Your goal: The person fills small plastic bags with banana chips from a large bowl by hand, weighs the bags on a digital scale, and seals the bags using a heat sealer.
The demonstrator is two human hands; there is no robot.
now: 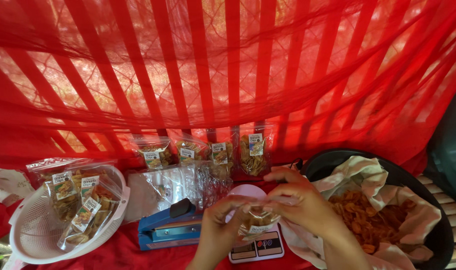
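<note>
Left hand (219, 220): your grip is closed on the left top edge of the chip bag (258, 221); the wrist is cut off by the lower frame edge.
Right hand (300, 200): fingers pinched shut on the bag's right top edge.
Chip bag: clear, labelled, held just above the digital scale (258, 247).
Hidden: the scale's platform is mostly covered by the bag and your hands; the heat sealer (169, 229) shows only its blue body and black handle.
Hard to read: the stack of empty bags (178, 186) blurs into glare.
Edges: the white colander (38, 235) is cropped at lower left, the black basin of chips (438, 235) at right.
Open room: a narrow strip of red tabletop (123, 252) between colander and sealer.
</note>
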